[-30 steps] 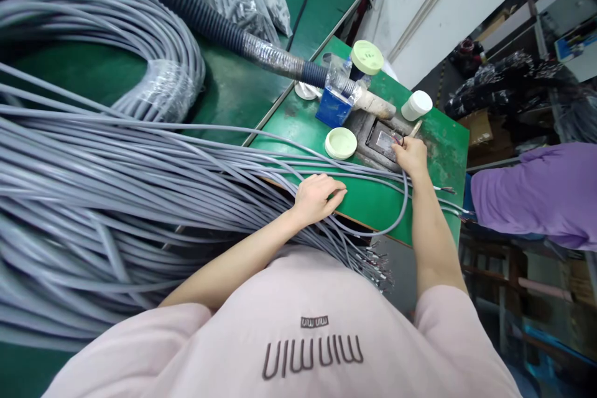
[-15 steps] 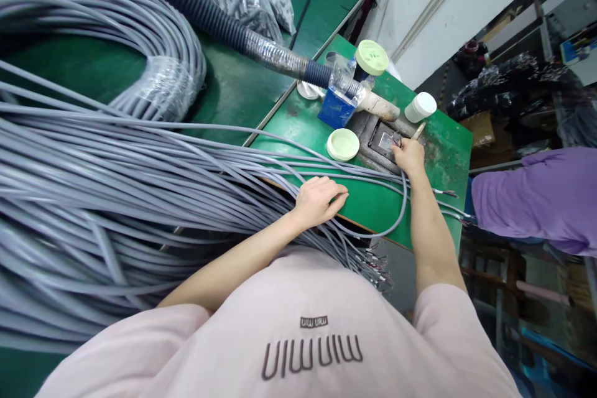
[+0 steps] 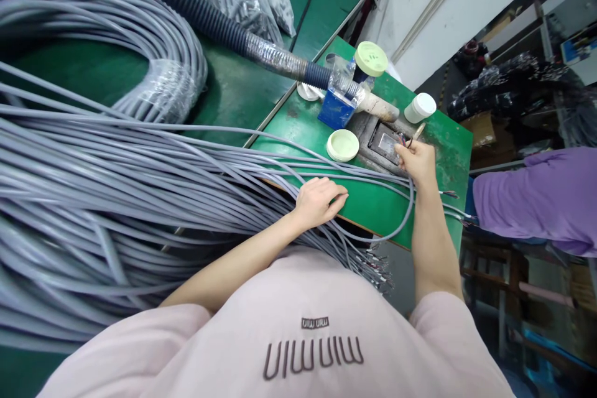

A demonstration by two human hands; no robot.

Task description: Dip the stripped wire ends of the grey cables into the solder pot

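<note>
My right hand (image 3: 420, 163) pinches the end of a grey cable (image 3: 411, 202) beside a square solder pot (image 3: 368, 150). Dark thin wires stick out past the fingertips, near the shiny metal surface (image 3: 386, 142) in the pot. From this hand the cable loops down over the table's front edge and back to the left. My left hand (image 3: 319, 200) lies palm down on several grey cables (image 3: 261, 165), fingers loosely bent and thumb apart; no grip shows. Some of its fingertips are hidden.
A ribbed hose (image 3: 275, 56) with a pale nozzle crosses above the pot by a blue block (image 3: 336, 107). Around it stand a light green dish (image 3: 342, 145), a lidded jar (image 3: 372, 59) and a white jar (image 3: 420, 107). Large cable coils (image 3: 186, 43) fill the left. A purple-clad person (image 3: 536, 199) is at right.
My right hand has drawn slightly to the right, away from the metal surface, with the cable end in its fingers. The cable loop shifted along with it. My left hand stays put.
</note>
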